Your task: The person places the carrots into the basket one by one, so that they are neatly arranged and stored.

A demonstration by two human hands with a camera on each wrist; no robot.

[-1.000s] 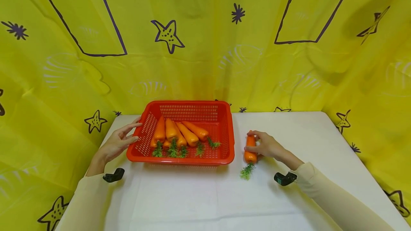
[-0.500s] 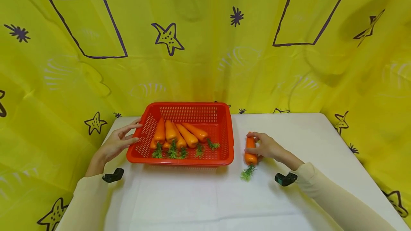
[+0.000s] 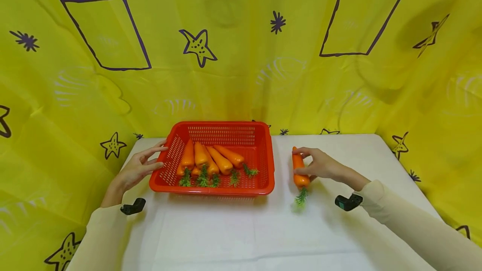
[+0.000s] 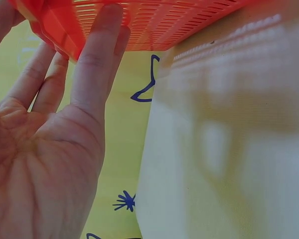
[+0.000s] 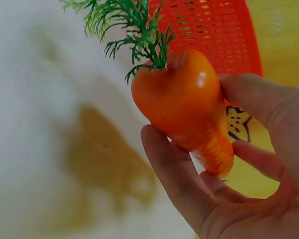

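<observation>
Right hand (image 3: 320, 165): curled round a single carrot (image 3: 299, 170), thumb on one side and fingers on the other; the right wrist view shows the fingers (image 5: 179, 179) cupping the tapered body so that the thick, leafy end stays free.
Carrot in hand: lifted clear of the white surface (image 3: 241, 229), tip pointing toward the far edge, green top (image 3: 301, 198) hanging toward the near edge; it sits just beside the basket's right wall, apart from it.
Left hand (image 3: 137, 167): fingers straight and spread, holding nothing; fingertips (image 4: 107, 30) rest against the left outer wall of the red basket (image 3: 263, 154), a placement that appears to steady it.
Basket: stands near the far edge of the surface, left of centre.
Carrots in basket (image 3: 211, 160): lie side by side on the basket floor, tips toward the far wall, leaves toward the near wall.
Backdrop (image 3: 241, 53): yellow cloth with drawn stars and frames encloses the surface on three sides.
</observation>
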